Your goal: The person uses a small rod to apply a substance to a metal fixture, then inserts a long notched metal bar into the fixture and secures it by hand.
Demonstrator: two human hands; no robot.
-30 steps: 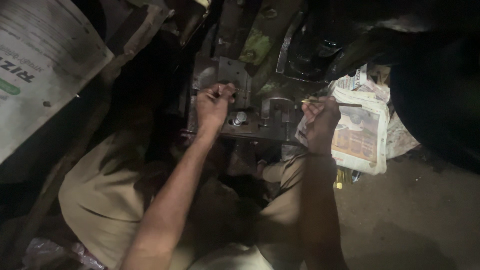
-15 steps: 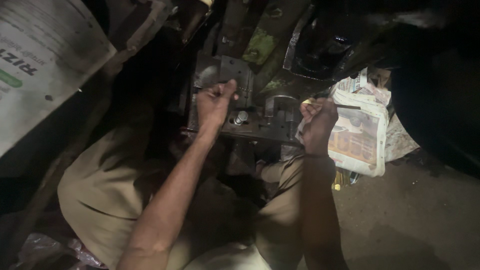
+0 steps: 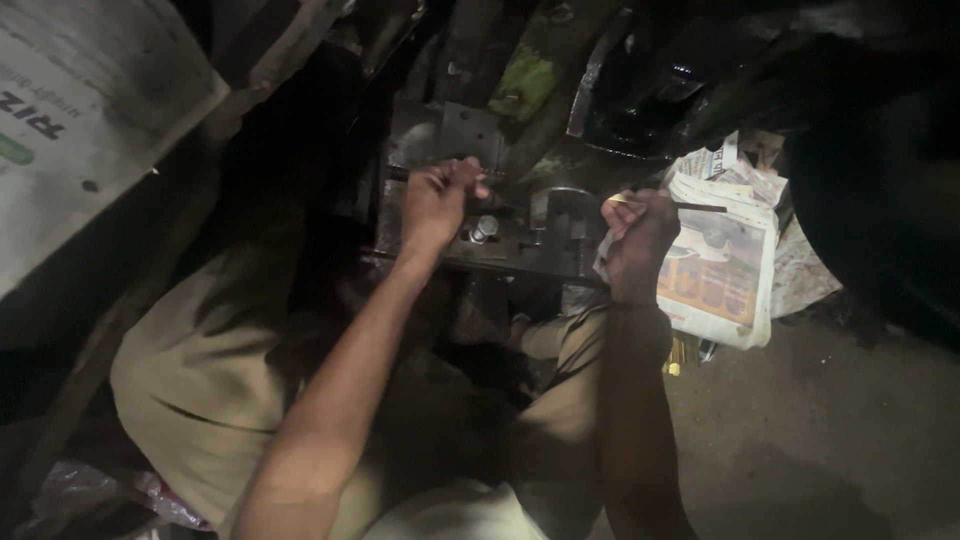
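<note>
The left hand [image 3: 440,200] is curling into a fist around a dark rod-like tool [image 3: 400,174], whose end is sticking out to the left of the knuckles. The fist is resting on a grey metal block [image 3: 545,235], a machine part with a raised rounded piece and a small shiny bolt [image 3: 483,229] just beside the thumb.

The right hand [image 3: 636,240] is closing around a thin dark stick [image 3: 700,208] that is pointing right, with something yellowish at the fingertips; what it is cannot be made out. This hand is hovering at the right edge of the metal block, over a sheet of newspaper [image 3: 720,270] lying on the concrete floor [image 3: 800,440].

Both forearms are reaching up from the bottom of the view, crossing over the person's knees in khaki trousers [image 3: 190,380]. Above the block, a green rag [image 3: 525,82] is sitting among dark machine parts. A large printed sheet [image 3: 80,110] is filling the upper left corner, cut off by the edge. Crumpled plastic [image 3: 90,495] is lying at the lower left. The upper right is sinking into black shadow, hiding whatever is there.
</note>
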